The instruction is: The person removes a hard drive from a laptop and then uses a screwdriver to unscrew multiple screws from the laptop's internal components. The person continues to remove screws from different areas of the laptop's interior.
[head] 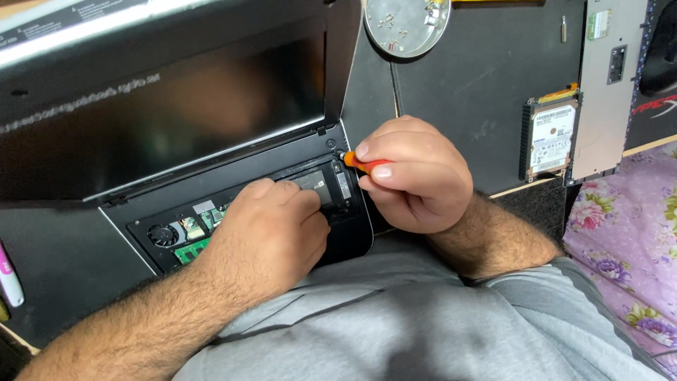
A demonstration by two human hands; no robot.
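An open black laptop (233, 166) lies in front of me with its top cover removed, showing a small fan (163, 235) and a green circuit board (190, 250). My left hand (264, 236) rests flat on the exposed interior, fingers pressing on a dark component (314, 182). My right hand (416, 176) is closed around an orange-handled screwdriver (367, 165), its tip at the laptop's upper right corner near the hinge.
A round metal dish (407, 27) with several screws sits at the top. A removed hard drive (550, 137) and a grey panel (606, 85) lie on the black mat (486, 85) to the right. Floral cloth (627, 233) is at far right; a pen (8, 279) at far left.
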